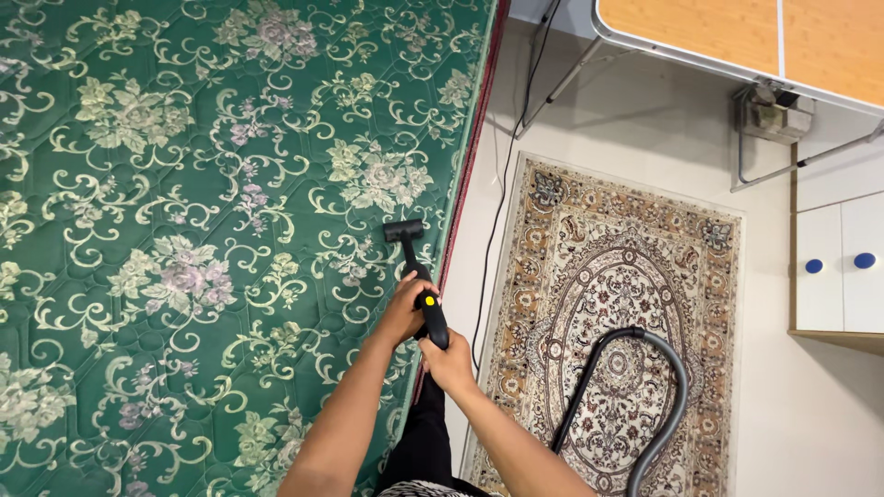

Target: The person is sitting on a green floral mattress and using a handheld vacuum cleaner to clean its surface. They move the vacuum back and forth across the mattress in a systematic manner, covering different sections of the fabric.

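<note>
A black vacuum wand with a yellow button point(426, 300) lies over the right edge of a green floral mattress point(184, 230). Its small black nozzle point(403, 229) rests flat on the mattress surface. My left hand point(402, 308) grips the upper part of the wand handle. My right hand point(448, 362) holds the lower end of the same handle, just off the mattress edge. A grey and black hose point(658, 396) curves away from the handle over the rug on the right.
A patterned beige rug point(635, 267) covers the floor beside the mattress. A black cable point(502, 193) runs along the mattress edge. A folding table with metal legs point(737, 41) stands at top right, and a white cabinet with blue knobs point(838, 267) at right.
</note>
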